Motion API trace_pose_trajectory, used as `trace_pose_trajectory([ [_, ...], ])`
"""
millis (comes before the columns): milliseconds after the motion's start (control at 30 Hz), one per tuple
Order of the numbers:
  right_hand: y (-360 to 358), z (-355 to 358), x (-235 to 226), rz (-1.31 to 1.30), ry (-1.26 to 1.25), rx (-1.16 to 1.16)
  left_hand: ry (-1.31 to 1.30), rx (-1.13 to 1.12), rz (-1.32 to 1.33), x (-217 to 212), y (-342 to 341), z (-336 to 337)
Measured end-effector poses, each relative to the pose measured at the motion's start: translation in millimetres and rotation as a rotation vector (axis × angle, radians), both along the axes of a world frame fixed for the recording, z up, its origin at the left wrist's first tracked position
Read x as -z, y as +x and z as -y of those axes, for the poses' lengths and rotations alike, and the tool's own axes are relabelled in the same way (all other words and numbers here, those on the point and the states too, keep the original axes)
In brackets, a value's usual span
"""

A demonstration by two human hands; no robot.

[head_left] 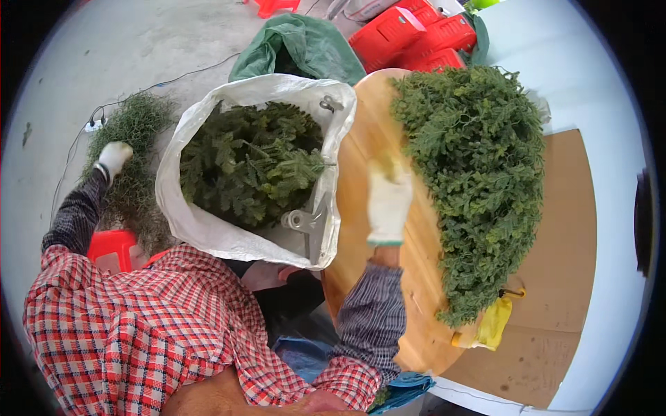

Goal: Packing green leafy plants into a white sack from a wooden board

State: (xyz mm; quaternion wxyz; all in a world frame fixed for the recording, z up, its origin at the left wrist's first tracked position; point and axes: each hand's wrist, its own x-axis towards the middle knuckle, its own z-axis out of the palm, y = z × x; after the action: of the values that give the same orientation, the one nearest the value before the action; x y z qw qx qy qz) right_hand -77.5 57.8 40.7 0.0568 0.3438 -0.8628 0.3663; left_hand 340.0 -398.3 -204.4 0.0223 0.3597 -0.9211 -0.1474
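My left hand, in a white glove, is closed over a loose heap of thin, wispy green stems at the left; whatever lies inside its fingers is hidden. Over the round wooden table is my right hand, also gloved, its fingertips smeared by motion. Between the hands stands a white woven sack with its mouth held wide, and leafy green sprigs fill it. A grey metal bracket shows inside its near right rim. A large pile of green sprigs covers the table's right side.
Behind the white sack sits a green sack. Stacked red plastic stools stand at the back, another red stool near my left side. Cardboard leans at the right, near a yellow item. A power strip lies on the floor.
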Motion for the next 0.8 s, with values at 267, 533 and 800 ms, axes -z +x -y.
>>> trace_pose_trajectory([
  [267,-142.8,15.5,-1.2,-0.006,0.098,0.342,0.889,-0.406,-0.622,-122.6,-107.1,-47.9],
  [533,-95.9,-56.5,12.1,0.141,-0.057,0.283,0.697,-0.2,-0.691,-202.0,-160.1,-80.1],
  [800,55.3,-176.2,-11.8,0.312,-0.011,0.325,0.642,0.194,-0.572,-286.9,-239.4,-171.4],
])
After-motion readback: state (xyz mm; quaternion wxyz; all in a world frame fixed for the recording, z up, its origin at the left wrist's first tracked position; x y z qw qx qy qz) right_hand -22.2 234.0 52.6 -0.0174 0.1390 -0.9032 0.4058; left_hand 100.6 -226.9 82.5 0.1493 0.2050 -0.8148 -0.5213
